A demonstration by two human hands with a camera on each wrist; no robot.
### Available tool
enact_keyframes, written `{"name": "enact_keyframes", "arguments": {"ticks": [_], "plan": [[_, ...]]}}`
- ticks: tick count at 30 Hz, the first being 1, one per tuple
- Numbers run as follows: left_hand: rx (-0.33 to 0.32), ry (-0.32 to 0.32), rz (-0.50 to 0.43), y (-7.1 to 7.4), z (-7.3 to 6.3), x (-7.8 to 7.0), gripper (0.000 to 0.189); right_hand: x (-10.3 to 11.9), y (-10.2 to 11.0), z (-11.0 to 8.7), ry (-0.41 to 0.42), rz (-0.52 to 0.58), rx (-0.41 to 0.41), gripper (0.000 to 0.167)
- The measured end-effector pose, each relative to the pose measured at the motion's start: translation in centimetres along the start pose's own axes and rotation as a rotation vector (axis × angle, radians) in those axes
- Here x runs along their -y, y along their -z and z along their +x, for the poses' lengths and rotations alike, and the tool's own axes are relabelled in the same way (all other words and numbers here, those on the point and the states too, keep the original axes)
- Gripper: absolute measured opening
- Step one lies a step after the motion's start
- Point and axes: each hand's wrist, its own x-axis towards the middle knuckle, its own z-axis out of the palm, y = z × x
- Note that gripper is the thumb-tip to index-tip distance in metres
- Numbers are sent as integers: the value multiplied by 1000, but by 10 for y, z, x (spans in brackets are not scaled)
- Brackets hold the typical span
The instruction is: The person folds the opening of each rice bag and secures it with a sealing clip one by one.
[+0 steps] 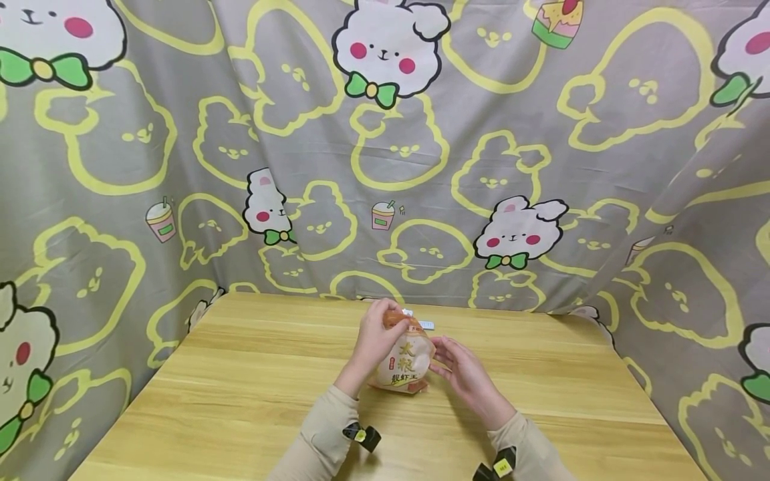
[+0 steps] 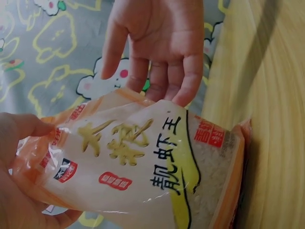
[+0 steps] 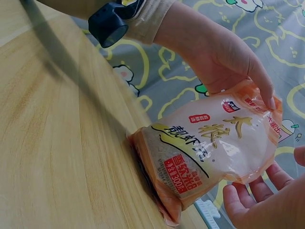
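A small bag of rice [image 1: 404, 361], orange and cream with gold and black Chinese characters, stands upright on the table. My left hand [image 1: 375, 341] grips its top edge, the thumb in front, as the left wrist view also shows. My right hand [image 1: 468, 374] is at the bag's right side, its fingers extended and slightly bent. In the right wrist view those fingers [image 3: 261, 188] meet the bag's edge; whether they press on it I cannot tell. Grains show through the clear lower part of the bag [image 2: 212, 167].
A light blue and white object [image 1: 426, 325] lies behind the bag, mostly hidden. The wooden table [image 1: 240, 374] ends at a grey curtain [image 1: 337, 153] with rabbit prints, which hangs at the back and sides. Black cameras [image 1: 363, 437] sit on both wrists.
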Motion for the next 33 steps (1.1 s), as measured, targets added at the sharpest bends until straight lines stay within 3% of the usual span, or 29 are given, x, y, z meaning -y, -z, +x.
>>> {"name": "enact_keyframes", "arguments": {"ticks": [7, 24, 33], "plan": [[47, 66, -51, 3, 0, -4, 18, -1, 1, 1, -3, 11, 5, 25], [17, 43, -79, 0, 1, -2, 16, -4, 0, 5, 13, -28, -29, 22], [33, 48, -91, 2, 1, -2, 15, -8, 4, 9, 6, -51, -7, 17]]}}
